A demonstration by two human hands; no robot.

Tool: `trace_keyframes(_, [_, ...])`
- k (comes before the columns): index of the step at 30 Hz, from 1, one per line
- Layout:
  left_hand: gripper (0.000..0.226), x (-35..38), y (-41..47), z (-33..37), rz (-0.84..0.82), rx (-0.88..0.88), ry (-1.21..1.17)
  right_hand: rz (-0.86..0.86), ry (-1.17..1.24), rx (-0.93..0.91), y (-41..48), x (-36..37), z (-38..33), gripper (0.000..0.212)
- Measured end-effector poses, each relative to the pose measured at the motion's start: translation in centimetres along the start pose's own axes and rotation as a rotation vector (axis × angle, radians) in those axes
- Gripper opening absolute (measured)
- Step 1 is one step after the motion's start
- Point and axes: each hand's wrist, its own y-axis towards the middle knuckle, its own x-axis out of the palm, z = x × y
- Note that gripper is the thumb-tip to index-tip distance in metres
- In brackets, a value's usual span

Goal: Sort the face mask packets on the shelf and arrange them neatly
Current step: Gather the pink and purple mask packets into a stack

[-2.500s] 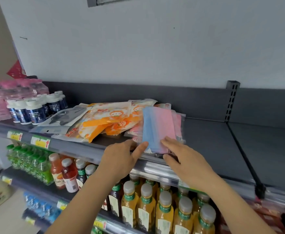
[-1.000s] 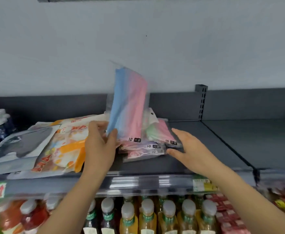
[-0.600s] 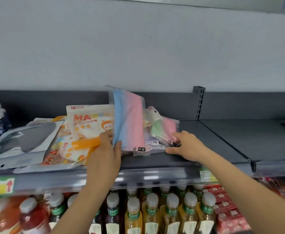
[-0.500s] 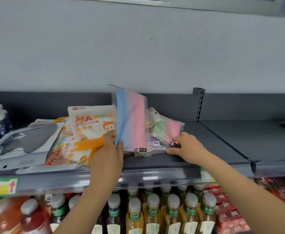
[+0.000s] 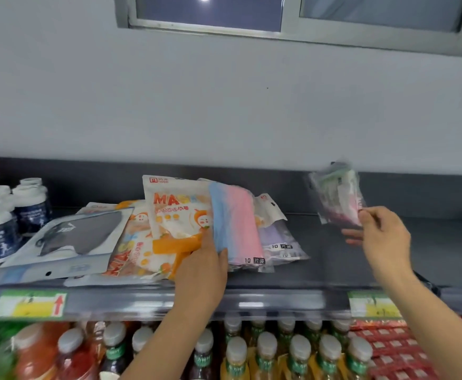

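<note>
Because the packets point(image 5: 177, 215) look light, floppy and slick, edge grips suit them: the right hand point(image 5: 380, 237) pinches a small packet point(image 5: 336, 196) above the shelf point(image 5: 320, 270) at right, while the left hand point(image 5: 199, 272) grips the blue-pink packet point(image 5: 232, 220) at its near edge.

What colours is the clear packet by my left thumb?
The packet is blue on the left, pink on the right; the head view shows it.

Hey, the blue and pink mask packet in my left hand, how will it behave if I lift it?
Probably floppy: the blue and pink packet leans, held up by the left hand. Likely light, being thin soft masks in film. Its glossy wrap may slip.
</note>
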Motion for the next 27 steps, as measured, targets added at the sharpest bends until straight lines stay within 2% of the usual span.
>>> trace_keyframes(2, [0.052,-0.1,0.0,0.0,-0.014,-0.001,-0.005,-0.047,0.163,0.014,-0.9,0.9,-1.5,0.021])
trace_keyframes(3, [0.05,-0.1,0.1,0.0,-0.013,0.007,-0.019,-0.083,0.153,-0.029,-1.7,1.6,-2.0,0.026])
trace_keyframes(5, [0.043,-0.3,0.2,-0.2,-0.015,0.025,-0.089,-0.193,-0.021,-0.206,-3.5,3.1,-2.2,0.028])
trace_keyframes(7, [0.04,-0.7,0.2,-0.2,-0.035,0.026,-0.199,-0.419,-0.239,-0.362,-5.7,4.5,-1.4,0.026])
trace_keyframes(9, [0.045,-1.2,0.1,0.0,-0.08,0.022,-0.306,-0.623,-0.348,-0.419,-7.4,5.6,-0.3,0.033])
trace_keyframes(12, [0.065,-1.8,0.2,-0.1,-0.158,-0.015,-0.508,-0.611,-0.357,-0.425,-7.9,5.8,-0.1,0.028])
trace_keyframes(15, [0.066,-2.1,0.6,-0.2,-0.274,-0.056,-0.484,-0.651,-0.361,-0.406,-7.3,5.7,-0.5,0.018])
trace_keyframes(17, [0.056,-2.1,0.8,-0.3,-0.297,-0.105,-0.497,-0.707,-0.339,-0.374,-7.1,5.4,-0.7,0.019])
trace_keyframes(20, [0.046,-2.1,1.0,-0.4,-0.252,-0.149,-0.573,-0.72,-0.33,-0.291,-6.5,5.3,-1.2,0.033])
trace_keyframes(24, [0.049,-1.9,0.6,-0.4,-0.052,-0.132,-0.553,-0.593,-0.371,-0.018,-4.8,5.6,-1.6,0.047])
trace_keyframes(27, [0.052,-1.9,0.5,-0.4,0.057,-0.155,-0.589,-0.616,-0.381,0.186,-3.7,6.2,-0.9,0.064])
